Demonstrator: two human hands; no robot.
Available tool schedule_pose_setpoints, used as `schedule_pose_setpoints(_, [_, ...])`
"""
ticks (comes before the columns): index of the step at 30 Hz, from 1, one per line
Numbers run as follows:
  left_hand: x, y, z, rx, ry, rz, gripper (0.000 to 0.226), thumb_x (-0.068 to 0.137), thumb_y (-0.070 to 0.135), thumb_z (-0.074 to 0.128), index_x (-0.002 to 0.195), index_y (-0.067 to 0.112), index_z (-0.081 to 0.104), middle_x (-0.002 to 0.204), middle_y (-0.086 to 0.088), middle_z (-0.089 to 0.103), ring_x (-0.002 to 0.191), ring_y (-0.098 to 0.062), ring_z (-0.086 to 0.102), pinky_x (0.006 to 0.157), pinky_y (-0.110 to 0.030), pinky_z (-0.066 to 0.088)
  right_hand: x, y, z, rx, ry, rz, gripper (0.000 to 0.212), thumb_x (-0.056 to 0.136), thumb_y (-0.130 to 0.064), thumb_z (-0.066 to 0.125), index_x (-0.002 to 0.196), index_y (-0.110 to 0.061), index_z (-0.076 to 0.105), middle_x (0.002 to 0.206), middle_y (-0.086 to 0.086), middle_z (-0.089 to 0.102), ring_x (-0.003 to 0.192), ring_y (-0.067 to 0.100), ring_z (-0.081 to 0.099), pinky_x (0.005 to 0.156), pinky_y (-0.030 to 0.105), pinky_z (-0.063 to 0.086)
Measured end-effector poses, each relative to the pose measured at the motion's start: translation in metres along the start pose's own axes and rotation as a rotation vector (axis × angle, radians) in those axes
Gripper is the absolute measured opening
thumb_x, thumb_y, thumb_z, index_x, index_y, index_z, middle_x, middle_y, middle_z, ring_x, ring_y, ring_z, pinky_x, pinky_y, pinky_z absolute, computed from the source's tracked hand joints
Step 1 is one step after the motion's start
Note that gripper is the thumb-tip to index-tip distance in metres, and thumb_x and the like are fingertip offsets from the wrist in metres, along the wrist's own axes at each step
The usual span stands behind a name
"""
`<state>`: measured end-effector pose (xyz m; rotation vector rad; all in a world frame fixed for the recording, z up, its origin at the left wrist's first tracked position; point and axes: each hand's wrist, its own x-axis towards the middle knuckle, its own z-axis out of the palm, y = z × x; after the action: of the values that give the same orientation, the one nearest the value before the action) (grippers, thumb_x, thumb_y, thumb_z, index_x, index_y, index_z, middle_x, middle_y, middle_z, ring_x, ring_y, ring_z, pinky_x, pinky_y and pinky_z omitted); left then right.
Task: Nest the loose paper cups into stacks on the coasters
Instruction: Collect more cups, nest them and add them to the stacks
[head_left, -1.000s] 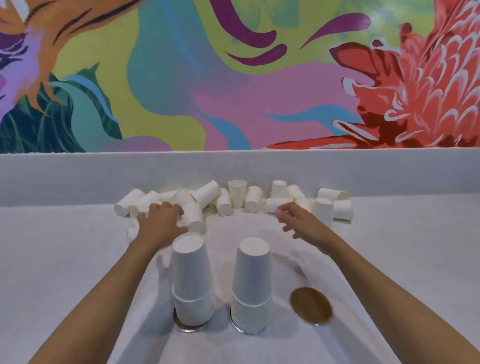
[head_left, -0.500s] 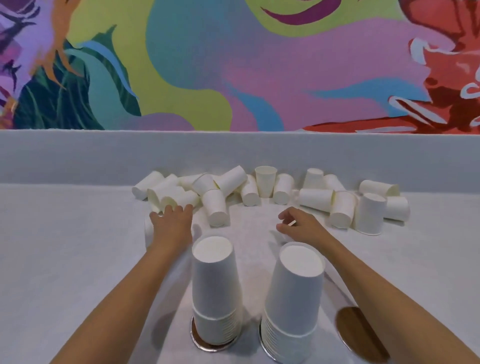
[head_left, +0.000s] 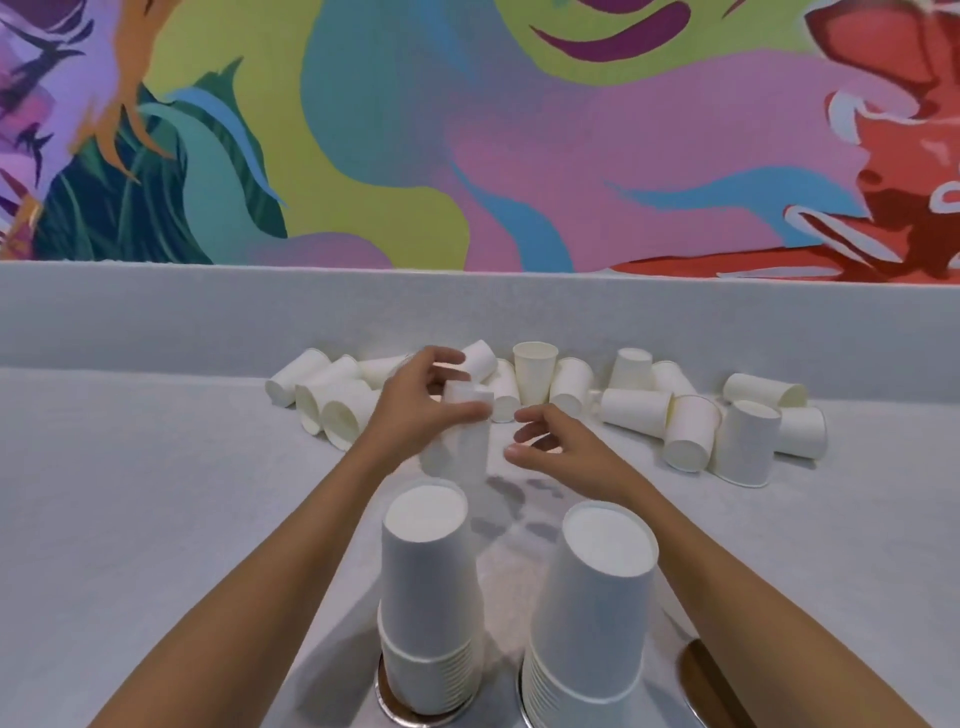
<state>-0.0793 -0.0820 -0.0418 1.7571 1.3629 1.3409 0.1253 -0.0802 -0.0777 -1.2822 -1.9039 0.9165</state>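
Fingers (head_left: 441, 358) of the left hand (head_left: 410, 410) curl round a blurred, upturned paper cup (head_left: 462, 441), held in the air just beyond the left stack (head_left: 426, 587). Beside that cup, a little to the right, the right hand (head_left: 566, 447) hovers with fingers loosely spread, gripping nothing. The left stack stands mouth-down on a coaster (head_left: 395, 712). Just right of it, the right stack (head_left: 592, 623) stands on a second coaster (head_left: 523, 709), and a third coaster (head_left: 701, 675) lies bare farther right, partly under the forearm. Well beyond the left stack, loose cups (head_left: 639, 410) lie along the back of the grey counter (head_left: 130, 493), most on their sides, under a painted mural (head_left: 467, 130).
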Motion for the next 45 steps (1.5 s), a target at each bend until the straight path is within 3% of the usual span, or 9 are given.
schedule_pose_setpoints(3, [-0.002,-0.004,0.017,-0.105,-0.115,0.019,0.057,0.068,0.023,0.086,0.117,0.024,0.057,0.110,0.003,0.068,0.103,-0.014,0.065,0.088,-0.027,0.055,0.009,-0.004,0.010,0.091,-0.067,-0.039,0.067,0.078,-0.045,0.074,0.133,-0.029,0.041,0.123,-0.006,0.058,0.110,0.011,0.059,0.088,0.026,0.052])
schedule_pose_setpoints(7, [0.002,-0.015,0.030,-0.250,-0.133,0.029,0.049,0.074,0.017,0.082,0.117,0.018,0.058,0.112,-0.003,0.068,0.105,-0.017,0.065,0.089,-0.025,0.054,0.019,-0.001,0.020,0.166,-0.041,-0.078,0.067,0.072,-0.042,0.077,0.130,-0.032,0.045,0.120,-0.007,0.061,0.109,0.013,0.060,0.091,0.033,0.053])
schedule_pose_setpoints(13, [0.032,-0.050,0.023,0.260,0.382,-0.128,0.065,0.079,0.049,0.071,0.126,0.010,0.048,0.122,-0.008,0.054,0.110,-0.028,0.055,0.088,-0.035,0.045,0.021,0.008,0.010,0.178,0.093,-0.006,0.068,0.073,-0.048,0.077,0.128,-0.029,0.043,0.118,-0.006,0.058,0.106,0.013,0.059,0.091,0.036,0.052])
schedule_pose_setpoints(18, [0.038,-0.069,0.035,0.475,0.225,-0.319,0.091,0.073,0.051,0.075,0.136,0.002,0.031,0.127,-0.020,0.048,0.114,-0.037,0.052,0.085,-0.039,0.042,0.019,0.012,0.007,0.166,0.129,0.018,0.063,0.076,-0.045,0.075,0.126,-0.031,0.039,0.115,-0.009,0.055,0.102,0.010,0.057,0.082,0.028,0.050])
schedule_pose_setpoints(21, [0.033,-0.076,0.036,0.404,0.192,-0.372,0.087,0.075,0.041,0.077,0.134,0.003,0.026,0.125,-0.017,0.054,0.110,-0.036,0.055,0.074,-0.035,0.039,0.019,0.014,0.005,0.185,0.140,0.019,0.061,0.078,-0.046,0.074,0.125,-0.033,0.038,0.116,-0.009,0.054,0.102,0.009,0.056,0.080,0.026,0.048])
schedule_pose_setpoints(27, [0.017,-0.074,0.020,0.264,0.137,-0.427,0.074,0.075,0.035,0.077,0.128,0.008,0.034,0.117,-0.011,0.054,0.102,-0.032,0.057,0.084,-0.042,0.051,0.016,0.014,0.002,0.138,0.147,0.015,0.062,0.076,-0.045,0.076,0.126,-0.030,0.042,0.116,-0.007,0.056,0.104,0.012,0.057,0.084,0.031,0.050])
schedule_pose_setpoints(31, [0.001,-0.061,0.006,0.183,0.047,-0.425,0.065,0.073,0.033,0.081,0.120,0.014,0.042,0.106,-0.004,0.054,0.086,-0.020,0.058,0.072,-0.035,0.052,0.015,0.016,-0.002,-0.064,0.182,0.024,0.061,0.073,-0.046,0.077,0.120,-0.028,0.043,0.110,-0.008,0.056,0.098,0.013,0.056,0.073,0.027,0.046])
schedule_pose_setpoints(38, [-0.015,-0.037,-0.009,-0.046,-0.232,-0.379,0.068,0.054,0.031,0.085,0.113,0.019,0.053,0.106,-0.009,0.065,0.097,-0.030,0.067,0.087,-0.043,0.057,0.015,0.018,-0.007,-0.686,0.347,0.024,0.070,0.066,-0.044,0.078,0.123,-0.019,0.044,0.116,0.002,0.055,0.102,0.024,0.052,0.080,0.035,0.044])
schedule_pose_setpoints(45, [-0.016,-0.029,0.004,-0.109,-0.284,-0.383,0.072,0.046,0.039,0.087,0.109,0.023,0.056,0.108,-0.010,0.067,0.098,-0.033,0.068,0.091,-0.048,0.055,0.009,0.008,-0.018,-0.844,0.179,-0.104,0.073,0.065,-0.032,0.081,0.127,-0.019,0.043,0.117,0.003,0.051,0.103,0.020,0.043,0.077,0.030,0.038])
